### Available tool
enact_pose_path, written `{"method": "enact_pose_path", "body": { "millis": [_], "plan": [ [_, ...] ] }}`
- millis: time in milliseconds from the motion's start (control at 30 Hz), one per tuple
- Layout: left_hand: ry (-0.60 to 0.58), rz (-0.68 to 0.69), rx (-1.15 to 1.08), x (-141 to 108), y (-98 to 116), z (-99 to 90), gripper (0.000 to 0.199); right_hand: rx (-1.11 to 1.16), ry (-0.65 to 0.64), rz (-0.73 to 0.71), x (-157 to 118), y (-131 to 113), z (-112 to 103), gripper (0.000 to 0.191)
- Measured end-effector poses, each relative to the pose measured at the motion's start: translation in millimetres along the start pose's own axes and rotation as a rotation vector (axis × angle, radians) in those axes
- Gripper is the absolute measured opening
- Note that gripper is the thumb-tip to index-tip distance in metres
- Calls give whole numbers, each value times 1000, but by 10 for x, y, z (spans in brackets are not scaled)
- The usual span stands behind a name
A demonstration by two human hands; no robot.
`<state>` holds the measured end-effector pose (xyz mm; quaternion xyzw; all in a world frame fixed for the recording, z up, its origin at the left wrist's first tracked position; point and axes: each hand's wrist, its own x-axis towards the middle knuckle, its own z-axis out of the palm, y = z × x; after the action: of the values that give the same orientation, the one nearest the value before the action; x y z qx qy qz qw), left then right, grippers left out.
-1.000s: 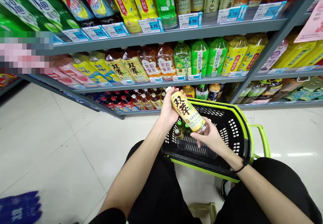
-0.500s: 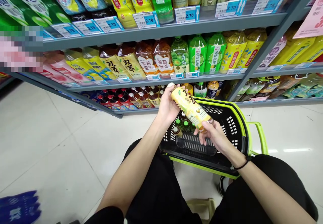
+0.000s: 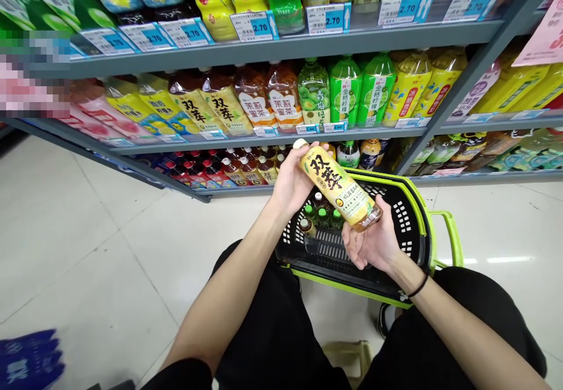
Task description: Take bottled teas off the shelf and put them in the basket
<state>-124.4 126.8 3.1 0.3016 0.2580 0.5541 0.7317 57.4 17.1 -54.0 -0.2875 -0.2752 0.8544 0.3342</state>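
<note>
A yellow-labelled tea bottle [image 3: 338, 187] with a white cap is held tilted over the basket, its cap end at the upper left and its label facing up. My left hand [image 3: 295, 179] is wrapped round the neck end. Under the bottom end lies my right hand [image 3: 372, 240], palm up, fingers spread and slightly curled, touching the bottle's base. Below both hands stands a black basket [image 3: 402, 217] with a lime-green rim. Several bottles with green or pale caps [image 3: 323, 217] stand inside it, partly hidden by the held bottle.
Shelves [image 3: 281, 47] of drink bottles with price tags run across the front. Similar yellow-labelled bottles [image 3: 224, 108] stand on the middle shelf. A small stool [image 3: 347, 355] is between my legs. A blue pack [image 3: 30, 358] lies on the floor at lower left.
The bottle has rolled so its label faces up more fully. My right hand has loosened from a grip into an open palm beneath the base.
</note>
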Motion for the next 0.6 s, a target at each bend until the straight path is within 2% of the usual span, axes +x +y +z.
{"method": "enact_pose_path", "body": {
  "millis": [133, 267, 333, 400, 467, 533, 600],
  "plan": [
    [-99, 41, 319, 62, 91, -134, 48, 7, 58, -107, -20, -50, -13, 95],
    [-162, 52, 582, 114, 270, -311, 46, 0, 166, -210, -39, -141, -54, 85],
    [-262, 125, 718, 120, 328, -374, 49, -19, 253, -185, -6, -183, -126, 83],
    [-367, 185, 877, 132, 317, -423, 54, -65, 371, -100, 53, -222, -250, 81],
    [-439, 174, 1018, 162, 211, -475, 56, -176, 555, -53, 114, -268, -411, 69],
    [-477, 122, 1151, 208, 2, -543, 56, -341, 769, -100, 145, -324, -564, 47],
    [-534, 67, 1354, 250, -293, -630, 57, -440, 838, -146, 133, -380, -664, 37]
  ]
}}
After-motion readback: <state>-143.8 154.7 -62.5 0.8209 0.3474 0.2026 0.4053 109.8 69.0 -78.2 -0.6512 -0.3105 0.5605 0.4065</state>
